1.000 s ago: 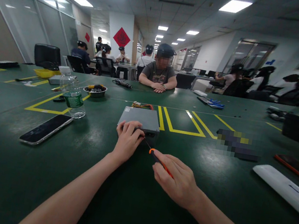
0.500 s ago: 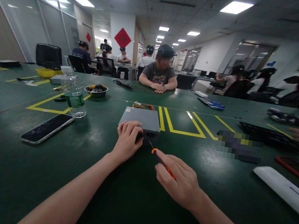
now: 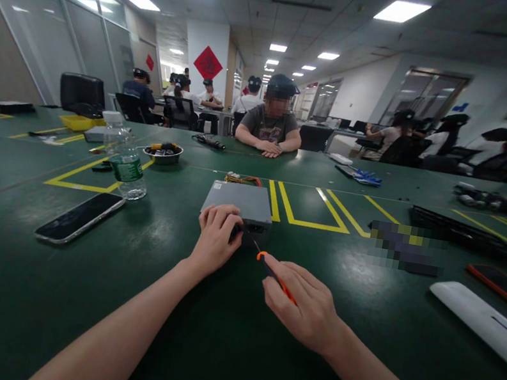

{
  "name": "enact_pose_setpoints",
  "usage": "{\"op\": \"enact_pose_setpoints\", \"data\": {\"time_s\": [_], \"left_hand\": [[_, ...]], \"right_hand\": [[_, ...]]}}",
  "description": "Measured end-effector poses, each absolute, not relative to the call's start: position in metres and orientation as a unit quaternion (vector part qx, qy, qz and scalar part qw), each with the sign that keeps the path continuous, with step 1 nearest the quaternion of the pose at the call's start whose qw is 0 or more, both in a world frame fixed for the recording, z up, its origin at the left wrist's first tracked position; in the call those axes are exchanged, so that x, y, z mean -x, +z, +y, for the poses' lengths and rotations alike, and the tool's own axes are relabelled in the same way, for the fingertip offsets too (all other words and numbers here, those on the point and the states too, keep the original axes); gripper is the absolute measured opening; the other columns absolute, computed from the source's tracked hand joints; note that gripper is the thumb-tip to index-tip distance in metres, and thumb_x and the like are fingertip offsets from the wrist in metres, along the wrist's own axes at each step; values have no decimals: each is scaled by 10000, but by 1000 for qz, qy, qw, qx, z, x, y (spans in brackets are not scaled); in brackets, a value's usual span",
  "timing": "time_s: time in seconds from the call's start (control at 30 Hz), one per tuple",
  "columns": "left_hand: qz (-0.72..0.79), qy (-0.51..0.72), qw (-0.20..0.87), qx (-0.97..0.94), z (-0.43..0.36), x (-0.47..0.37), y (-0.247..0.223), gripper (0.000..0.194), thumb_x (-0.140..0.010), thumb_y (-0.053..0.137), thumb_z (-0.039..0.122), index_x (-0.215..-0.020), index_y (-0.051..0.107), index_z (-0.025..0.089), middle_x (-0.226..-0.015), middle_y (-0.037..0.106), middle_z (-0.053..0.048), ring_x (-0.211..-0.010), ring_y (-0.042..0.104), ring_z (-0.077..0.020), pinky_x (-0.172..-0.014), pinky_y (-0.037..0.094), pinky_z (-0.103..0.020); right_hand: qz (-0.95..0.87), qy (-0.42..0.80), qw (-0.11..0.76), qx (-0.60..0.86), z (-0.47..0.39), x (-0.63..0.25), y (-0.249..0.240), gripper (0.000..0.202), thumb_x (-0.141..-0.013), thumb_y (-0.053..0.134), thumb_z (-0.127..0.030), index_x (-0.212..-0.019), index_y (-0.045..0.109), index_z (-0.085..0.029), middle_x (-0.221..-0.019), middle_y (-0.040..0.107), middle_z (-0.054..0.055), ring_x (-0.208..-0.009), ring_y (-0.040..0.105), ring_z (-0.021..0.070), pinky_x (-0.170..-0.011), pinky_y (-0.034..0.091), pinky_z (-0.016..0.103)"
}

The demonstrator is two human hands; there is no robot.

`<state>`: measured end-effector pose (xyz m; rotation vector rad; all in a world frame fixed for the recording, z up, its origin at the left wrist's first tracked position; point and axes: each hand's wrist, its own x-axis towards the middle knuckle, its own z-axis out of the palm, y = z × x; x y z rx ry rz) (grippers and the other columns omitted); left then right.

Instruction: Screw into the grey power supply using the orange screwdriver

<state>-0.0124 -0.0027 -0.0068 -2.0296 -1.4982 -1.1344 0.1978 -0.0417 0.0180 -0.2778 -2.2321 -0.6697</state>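
Note:
A grey computer power supply [image 3: 245, 198] lies on the green table straight ahead, with a bundle of coloured wires [image 3: 241, 179] behind it. My left hand [image 3: 218, 229] is curled over its front left corner, thumb and fingers gripping it. Something dark by the thumb is partly hidden. In my right hand [image 3: 300, 301] is a screwdriver [image 3: 283, 286] with an orange and black handle. Its thin shaft points up and left at the front face of the power supply; whether the tip sits in a screw I cannot tell.
Left of me are a phone [image 3: 80, 217], a water bottle [image 3: 128, 169] and a metal bowl [image 3: 162, 154] of tools. A white long case [image 3: 483, 326] and a dark panel [image 3: 465, 233] lie right. Across the table sits a person [image 3: 272, 122] with folded arms.
My hands, the screwdriver and the power supply look nearly unmoved. A co-worker's hand at the left edge has left the view. At right, another hand has drawn back and the dark panel has shifted.

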Motion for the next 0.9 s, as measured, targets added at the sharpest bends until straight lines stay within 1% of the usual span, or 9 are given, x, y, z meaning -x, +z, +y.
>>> {"op": "enact_pose_setpoints", "data": {"time_s": [0.67, 0.9], "left_hand": [[-535, -403, 185, 719, -2, 12, -7, 150, -758, 596, 182, -895, 561, 233, -1096, 545, -52, -1088, 454, -230, -1016, 242, -439], [-536, -399, 186, 720, -3, 12, -6, 134, -773, 592, 198, -900, 582, 240, -1111, 535, -54, -1096, 445, -230, -1018, 239, -444]], "right_hand": [[-877, -271, 381, 109, -41, -197, 19, 78, -852, 514, -81, -916, 510, -126, -1026, 637, 174, -906, 635, 178, -803, 536, 326], [-877, -264, 387, 112, -41, -196, 18, 99, -838, 531, -75, -922, 501, -119, -1012, 638, 180, -881, 638, 181, -791, 539, 329]]}}
